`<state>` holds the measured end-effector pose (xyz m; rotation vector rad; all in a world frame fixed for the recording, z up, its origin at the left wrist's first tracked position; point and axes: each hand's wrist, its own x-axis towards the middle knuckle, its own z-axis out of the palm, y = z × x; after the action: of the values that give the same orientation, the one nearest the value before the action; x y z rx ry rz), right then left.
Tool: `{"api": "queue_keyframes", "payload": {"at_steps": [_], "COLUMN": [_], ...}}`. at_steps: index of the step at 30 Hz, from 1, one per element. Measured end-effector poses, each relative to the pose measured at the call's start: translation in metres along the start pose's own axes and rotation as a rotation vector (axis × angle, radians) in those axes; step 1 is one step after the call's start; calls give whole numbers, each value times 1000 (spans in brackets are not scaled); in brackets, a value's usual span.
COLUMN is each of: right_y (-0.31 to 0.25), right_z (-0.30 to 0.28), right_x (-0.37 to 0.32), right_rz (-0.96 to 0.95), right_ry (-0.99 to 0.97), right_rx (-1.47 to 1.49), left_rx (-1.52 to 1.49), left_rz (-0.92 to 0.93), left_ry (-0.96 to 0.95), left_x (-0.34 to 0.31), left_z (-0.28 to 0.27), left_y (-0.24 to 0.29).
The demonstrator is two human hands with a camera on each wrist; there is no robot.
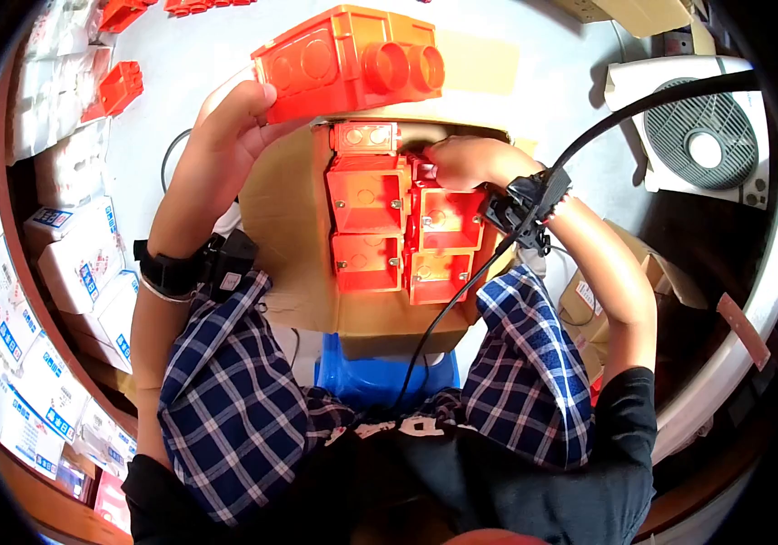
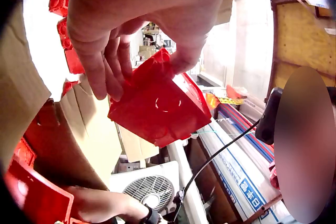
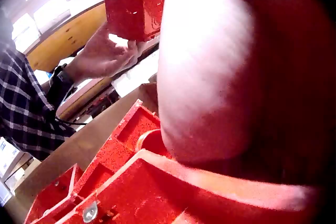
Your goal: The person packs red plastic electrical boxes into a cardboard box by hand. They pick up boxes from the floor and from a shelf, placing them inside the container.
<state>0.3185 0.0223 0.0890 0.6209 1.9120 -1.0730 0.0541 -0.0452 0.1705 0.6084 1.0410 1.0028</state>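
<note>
My left hand (image 1: 232, 127) grips one end of a red plastic electrical wall box (image 1: 321, 73), raised above the far left side of an open cardboard carton (image 1: 284, 241). Two round spouts stick out of this box's side. In the left wrist view, thumb and fingers pinch the box (image 2: 157, 108) from opposite sides. Several more red electrical boxes (image 1: 366, 202) stand in two columns inside the carton, most with their hollow sides up. My right hand (image 1: 463, 163) reaches into the carton's far right part, beside the boxes. Its fingertips are hidden, and I cannot tell whether they hold a box.
Beyond the carton on the pale floor lie other red boxes (image 1: 118, 89). A white fan (image 1: 702, 132) stands at the right. White cartons (image 1: 80, 259) are stacked along the left. A blue stool (image 1: 380, 371) shows below the carton, and a black cable (image 1: 579, 145) crosses over the right wrist.
</note>
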Motion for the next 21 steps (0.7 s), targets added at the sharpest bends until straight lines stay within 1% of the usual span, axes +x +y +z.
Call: {"api": "queue_keyframes", "payload": {"at_steps": [1,3,4,7,8,9,11,12,14,17,19,21], "right_y": [9,5,3,6,19,20,22,22,22,20,23,23], "right_z": [9,9,8,13,30,32,36,34,30,24,20,18], "right_x": [8,2,2,14,29,28,27,28,32,31,30,32], "right_rz": [-16,-24,24,-3,-43,-43,-130,-128,-7,-8,-59,-34], "right_ry": [37,98,77,76,196,198,322,323,136,137,126,116], "right_rx": [41,43,72,48,105,106,111,111,60,78,100,64], "left_rx": [-6,25,23,65,75,86,88,88,91,102,107,124], "left_rz": [5,-20,-18,-29,-26,-26,-26,-24,-21,-23,-31,-26], "left_ry": [1,17,16,-5,-9,-13,5,23,23,49,75,66], "left_x": [1,0,-1,0,0,0,1,1,2,3,2,5], "left_z": [-2,-7,-6,-1,0,1,2,2,3,5,4,0], "left_y": [-1,-4,-4,-3,-3,-3,-4,-5,-8,-7,-8,-12]}}
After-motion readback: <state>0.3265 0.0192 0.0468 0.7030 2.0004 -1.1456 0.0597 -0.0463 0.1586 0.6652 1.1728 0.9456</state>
